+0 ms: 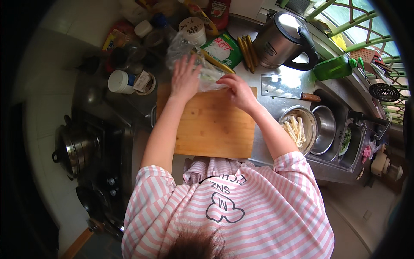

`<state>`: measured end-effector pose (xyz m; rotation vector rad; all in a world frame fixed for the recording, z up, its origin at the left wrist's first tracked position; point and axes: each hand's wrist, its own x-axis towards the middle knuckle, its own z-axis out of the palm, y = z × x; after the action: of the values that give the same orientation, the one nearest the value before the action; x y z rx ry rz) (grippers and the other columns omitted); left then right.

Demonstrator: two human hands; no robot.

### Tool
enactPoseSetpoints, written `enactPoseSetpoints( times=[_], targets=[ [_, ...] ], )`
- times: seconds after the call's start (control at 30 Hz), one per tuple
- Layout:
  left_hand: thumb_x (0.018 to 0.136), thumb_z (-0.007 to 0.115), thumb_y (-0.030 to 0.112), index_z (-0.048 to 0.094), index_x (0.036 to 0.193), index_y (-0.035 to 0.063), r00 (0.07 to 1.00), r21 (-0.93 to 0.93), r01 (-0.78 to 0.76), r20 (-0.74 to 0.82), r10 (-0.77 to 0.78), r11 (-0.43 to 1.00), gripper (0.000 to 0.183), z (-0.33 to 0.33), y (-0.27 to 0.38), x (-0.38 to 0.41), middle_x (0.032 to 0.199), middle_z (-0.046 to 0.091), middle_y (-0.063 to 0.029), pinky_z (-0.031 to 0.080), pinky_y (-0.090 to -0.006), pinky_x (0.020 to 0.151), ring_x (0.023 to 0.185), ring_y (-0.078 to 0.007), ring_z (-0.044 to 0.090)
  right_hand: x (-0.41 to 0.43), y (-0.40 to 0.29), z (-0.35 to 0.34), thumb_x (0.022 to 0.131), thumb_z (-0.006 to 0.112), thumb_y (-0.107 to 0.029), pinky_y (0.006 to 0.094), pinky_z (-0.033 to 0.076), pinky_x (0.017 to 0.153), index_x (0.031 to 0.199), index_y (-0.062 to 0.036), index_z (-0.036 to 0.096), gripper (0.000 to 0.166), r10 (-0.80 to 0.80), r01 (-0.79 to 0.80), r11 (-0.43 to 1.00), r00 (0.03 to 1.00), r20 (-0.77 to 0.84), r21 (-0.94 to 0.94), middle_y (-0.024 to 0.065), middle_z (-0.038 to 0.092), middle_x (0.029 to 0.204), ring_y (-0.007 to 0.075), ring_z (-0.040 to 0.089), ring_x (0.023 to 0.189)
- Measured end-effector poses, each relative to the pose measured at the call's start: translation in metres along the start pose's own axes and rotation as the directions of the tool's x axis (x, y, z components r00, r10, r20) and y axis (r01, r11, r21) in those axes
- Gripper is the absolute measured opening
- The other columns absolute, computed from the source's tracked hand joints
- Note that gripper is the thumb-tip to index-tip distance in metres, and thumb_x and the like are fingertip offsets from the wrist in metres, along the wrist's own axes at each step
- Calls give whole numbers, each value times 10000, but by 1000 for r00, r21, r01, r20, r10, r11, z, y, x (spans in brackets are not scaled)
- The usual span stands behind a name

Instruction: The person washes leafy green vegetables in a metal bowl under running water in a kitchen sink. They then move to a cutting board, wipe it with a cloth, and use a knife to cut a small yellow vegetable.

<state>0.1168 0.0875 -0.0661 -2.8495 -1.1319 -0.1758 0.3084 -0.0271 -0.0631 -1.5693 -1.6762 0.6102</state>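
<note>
My left hand (185, 77) lies palm down with fingers spread on a clear plastic bag (207, 79) at the far edge of a wooden cutting board (213, 126). Pale green and whitish contents show through the plastic. At the bag's right end is my right hand (239, 92), its fingers curled against the plastic; whether they pinch it is hard to see. A long yellow-brown packaged stick (218, 62) rests beside the bag. To the right of the board lies a cleaver (281, 85) with a wooden handle.
Behind stand a green printed packet (223, 50), several wrapped sticks (247, 53) and an electric kettle (281, 40). Enoki mushrooms (295, 129) fill a metal bowl near my right forearm, next to the sink (351, 152). A steel pot (76, 149) sits on the stove at left.
</note>
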Motion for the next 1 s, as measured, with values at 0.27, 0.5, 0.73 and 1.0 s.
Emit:
enactPoseSetpoints(
  times=[0.27,0.5,0.73,1.0],
  targets=[
    [833,596,208,554,1224,154,987,-81,137,-70,-143,987,398,30,-30,-13,1380,423,-97,187,-492,1115,1330,-326,298,53,23,19,772,586,-53,405,482,769,976,-105,641,217,53,-101,962,981,-189,-255,125,596,957,337,569,911],
    [750,603,10,596,1157,98,907,-442,-191,-422,-15,877,417,-29,7,-72,1347,473,-120,235,-521,1088,1303,-331,374,82,44,45,727,665,-185,434,475,811,1062,-107,600,350,229,-261,878,965,-126,-401,180,573,1018,360,566,943],
    [741,557,-55,608,1117,66,924,-539,10,-316,-214,842,398,-20,-2,-119,1270,522,-129,327,-457,1039,1229,-332,442,64,15,-12,723,721,-131,395,476,764,1096,-65,543,419,191,-282,946,883,-428,-158,151,600,968,341,590,898],
    [729,572,-74,640,996,55,875,-733,-32,-349,-335,679,304,-21,17,-121,989,585,-121,460,-369,785,906,-305,565,-59,-58,38,714,705,-65,393,461,806,1093,-67,601,392,44,-50,984,998,-41,-169,134,525,980,327,524,911]
  ],
)
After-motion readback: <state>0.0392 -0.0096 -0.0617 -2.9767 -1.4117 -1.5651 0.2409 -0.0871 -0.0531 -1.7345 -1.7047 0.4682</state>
